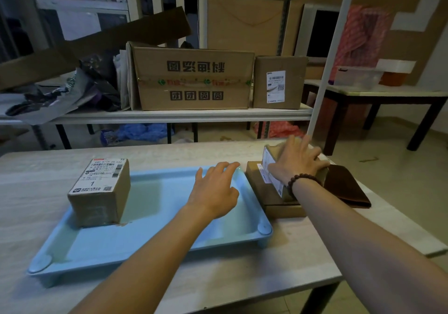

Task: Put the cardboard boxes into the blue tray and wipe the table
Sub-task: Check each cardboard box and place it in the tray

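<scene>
On the pale wooden table (169,153) we see the blue tray (155,236) lying flat, with one labelled cardboard box (100,192) standing inside it at the tray's nine o'clock end. Our left hand (214,190) hovers over the tray's three o'clock end, fingers spread and loose, gripping nothing. Just beside the tray, at three o'clock from it, a flat cardboard box (269,192) rests on the table, and a smaller box (274,165) sits on top of it (its white shipping label faces us). Our right hand (298,161), with a bead bracelet (300,180) at the wrist, lies over the top of this smaller box, fingers splayed across it; we cannot tell whether it grips or merely rests. A dark brown cloth (346,187) lies at three o'clock from the stacked boxes, touching them.
</scene>
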The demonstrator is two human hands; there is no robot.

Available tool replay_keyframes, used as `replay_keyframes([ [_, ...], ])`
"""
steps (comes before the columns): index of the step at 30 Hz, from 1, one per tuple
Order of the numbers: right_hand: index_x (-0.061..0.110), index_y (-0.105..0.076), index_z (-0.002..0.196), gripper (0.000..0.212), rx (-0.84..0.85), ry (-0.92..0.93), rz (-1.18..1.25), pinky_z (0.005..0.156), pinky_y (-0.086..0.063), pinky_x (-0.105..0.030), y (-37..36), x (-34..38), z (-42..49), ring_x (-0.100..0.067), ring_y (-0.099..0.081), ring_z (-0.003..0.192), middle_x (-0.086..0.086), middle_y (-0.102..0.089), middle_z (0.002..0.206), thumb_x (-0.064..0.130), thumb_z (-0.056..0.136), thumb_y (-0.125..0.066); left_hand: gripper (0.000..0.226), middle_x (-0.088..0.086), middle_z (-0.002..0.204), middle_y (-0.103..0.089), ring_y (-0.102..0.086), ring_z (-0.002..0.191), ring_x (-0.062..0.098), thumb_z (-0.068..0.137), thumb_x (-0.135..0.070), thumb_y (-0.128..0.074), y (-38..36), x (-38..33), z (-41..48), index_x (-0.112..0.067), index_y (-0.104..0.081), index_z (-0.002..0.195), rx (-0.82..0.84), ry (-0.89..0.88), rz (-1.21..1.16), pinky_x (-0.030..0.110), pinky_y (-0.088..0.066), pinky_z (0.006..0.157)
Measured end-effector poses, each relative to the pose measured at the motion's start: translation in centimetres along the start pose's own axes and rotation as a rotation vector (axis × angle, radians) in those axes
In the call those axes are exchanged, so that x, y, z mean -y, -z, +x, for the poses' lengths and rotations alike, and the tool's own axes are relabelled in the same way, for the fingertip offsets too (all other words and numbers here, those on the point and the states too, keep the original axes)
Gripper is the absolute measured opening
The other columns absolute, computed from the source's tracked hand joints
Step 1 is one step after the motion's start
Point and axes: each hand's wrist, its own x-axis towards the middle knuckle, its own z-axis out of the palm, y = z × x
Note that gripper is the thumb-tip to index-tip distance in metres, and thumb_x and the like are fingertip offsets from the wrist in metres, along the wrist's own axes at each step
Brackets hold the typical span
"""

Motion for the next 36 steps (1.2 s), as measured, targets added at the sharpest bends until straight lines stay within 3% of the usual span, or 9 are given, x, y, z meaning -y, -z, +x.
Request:
replay_keyframes([
  [5,0.03,-0.029,0.149,0.095,-0.224,0.322,0.353,0.109,-0.029,-0.058,2.3,2.9,-1.0,-0.042,-0.023,0.138,-0.01,-0.015,0.157,0.055,0.071,-0.077,0.068,0.004,0.155,-0.039,-0.035,0.141,0.025,0.095,-0.052,-0.048,1.1,0.5,0.8,-0.026,-0.026,0.154,-0.16,0.153,-0.44,0.049,-0.03,0.115],
  [8,0.03,-0.042,0.145,0.084,0.114,0.353,1.017,0.102,-0.042,-0.048,3.7,5.5,-2.8,-0.03,-0.037,0.135,-0.002,-0.032,0.149,0.05,0.074,-0.081,0.082,-0.001,0.14,-0.059,-0.059,0.123,0.017,0.082,-0.074,-0.051,3.4,1.2,1.3,-0.028,-0.038,0.148,-0.185,0.197,-1.029,0.041,-0.046,0.104],
  [11,0.02,-0.053,0.14,0.073,0.567,0.323,1.529,0.082,-0.061,-0.042,3.4,6.8,-4.3,-0.029,-0.072,0.106,-0.007,-0.071,0.125,0.037,0.074,-0.079,0.065,0.003,0.123,-0.07,-0.07,0.099,0.013,0.082,-0.056,-0.063,5.4,2.8,0.5,-0.028,-0.052,0.139,-0.091,0.197,-1.341,0.022,-0.055,0.071],
  [17,0.026,-0.059,0.132,0.048,0.694,0.396,1.493,0.091,-0.059,-0.055,0.9,8.2,-6.0,-0.028,-0.073,0.105,-0.004,-0.074,0.121,0.037,0.087,-0.074,0.066,0.003,0.105,-0.074,-0.068,0.095,0.022,0.069,-0.039,-0.073,6.5,7.0,-1.7,-0.022,-0.055,0.131,-0.05,0.302,-1.332,0.036,-0.052,0.071],
  [20,0.03,-0.046,0.139,0.064,0.614,0.443,1.409,0.09,-0.06,-0.044,0.8,9.6,-7.3,-0.017,-0.067,0.111,0.004,-0.066,0.127,0.045,0.083,-0.074,0.07,0.006,0.117,-0.068,-0.068,0.102,0.021,0.07,-0.032,-0.083,6.4,7.9,-2.0,-0.019,-0.051,0.131,-0.239,0.323,-1.189,0.031,-0.058,0.067],
  [23,0.032,-0.036,0.14,0.079,0.523,0.46,1.341,0.088,-0.058,-0.036,0.6,11.2,-8.3,-0.013,-0.062,0.114,0.006,-0.062,0.125,0.04,0.077,-0.083,0.086,0.003,0.124,-0.061,-0.064,0.111,0.017,0.052,-0.046,-0.093,5.9,8.7,-2.0,-0.031,-0.05,0.125,-0.35,0.26,-0.917,0.038,-0.059,0.085],
  [27,0.03,-0.045,0.135,0.062,0.514,0.294,1.441,0.077,-0.058,-0.037,0.3,11.3,-7.6,-0.021,-0.064,0.109,-0.002,-0.063,0.124,0.025,0.083,-0.078,0.059,0.0,0.118,-0.067,-0.067,0.099,0.01,0.076,-0.046,-0.08,6.8,8.5,-3.3,-0.023,-0.055,0.124,-0.432,0.308,-1.057,0.034,-0.059,0.083],
  [31,0.023,-0.059,0.126,0.039,0.77,0.244,1.467,0.068,-0.056,-0.034,0.1,10.4,-7.6,-0.023,-0.068,0.104,-0.003,-0.069,0.12,0.037,0.091,-0.068,0.055,-0.002,0.121,-0.067,-0.069,0.103,0.019,0.082,-0.051,-0.069,8.2,10.8,-4.3,-0.03,-0.055,0.131,-0.257,0.439,-1.179,0.038,-0.058,0.071],
  [36,0.025,-0.06,0.122,0.038,0.841,0.216,1.434,0.096,-0.056,-0.047,-1.1,10.6,-7.7,-0.025,-0.067,0.112,-0.004,-0.069,0.122,0.048,0.092,-0.064,0.076,0.001,0.119,-0.07,-0.071,0.101,0.02,0.064,-0.053,-0.079,8.4,11.6,-4.8,-0.029,-0.055,0.132,-0.13,0.462,-1.224,0.036,-0.059,0.065],
])
